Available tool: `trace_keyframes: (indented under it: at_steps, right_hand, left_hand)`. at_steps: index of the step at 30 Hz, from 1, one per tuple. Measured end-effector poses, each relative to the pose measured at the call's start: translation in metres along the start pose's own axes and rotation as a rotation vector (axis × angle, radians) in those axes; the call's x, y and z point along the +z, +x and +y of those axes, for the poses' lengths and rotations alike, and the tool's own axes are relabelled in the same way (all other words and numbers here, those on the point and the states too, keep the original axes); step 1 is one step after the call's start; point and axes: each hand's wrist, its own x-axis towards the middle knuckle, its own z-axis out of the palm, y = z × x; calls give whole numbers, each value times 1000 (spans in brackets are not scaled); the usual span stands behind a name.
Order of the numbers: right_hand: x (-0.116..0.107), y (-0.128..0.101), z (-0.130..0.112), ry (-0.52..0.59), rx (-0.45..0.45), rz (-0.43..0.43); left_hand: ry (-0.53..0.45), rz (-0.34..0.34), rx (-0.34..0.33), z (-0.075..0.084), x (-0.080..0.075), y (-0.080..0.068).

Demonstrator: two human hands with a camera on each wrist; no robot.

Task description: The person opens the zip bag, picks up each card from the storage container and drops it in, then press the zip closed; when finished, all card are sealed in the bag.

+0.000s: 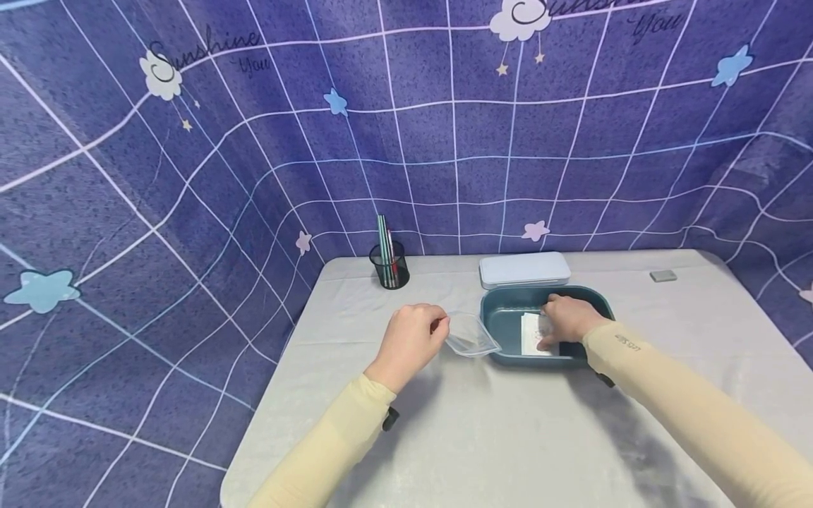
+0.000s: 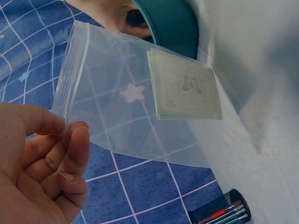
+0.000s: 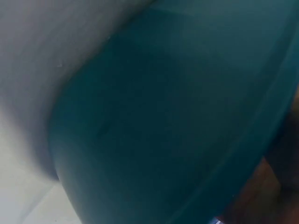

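Note:
My left hand pinches the top edge of a clear zip bag between thumb and fingertips, beside the teal basin. A small stack of pale square cards lies inside the bag, the front one marked with a faint butterfly-like drawing. My right hand reaches down into the basin, thumb and fingers curled about white cards with faint printing. In the right wrist view the basin's outer wall hides most of that hand.
Behind the basin lies a pale blue flat case. A black mesh cup with pens stands at the back left, and a small grey block sits at the back right. Patterned blue curtain surrounds the white table.

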Motion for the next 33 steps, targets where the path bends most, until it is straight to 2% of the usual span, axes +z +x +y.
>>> trace_keyframes:
  at_steps: [8,16,23,30,33]
  right_hand:
    - [7,-1,1,-1,11,47]
    - [3,-3,-1,-18,14,121]
    - [-8,-5,-2,46,-31,184]
    - [-28,-7,-1,130,-44,113]
    - [-36,-8,-1,150,-76,89]
  left_hand:
    - [6,-8,-14,-1,2,-1]
    - [1,-11,-12,0,0,-1]
    - [3,-5,-9,-1,-1,0]
    - [7,-18,-15,-2,1,0]
    - [8,-17,-14,-2,1,0]
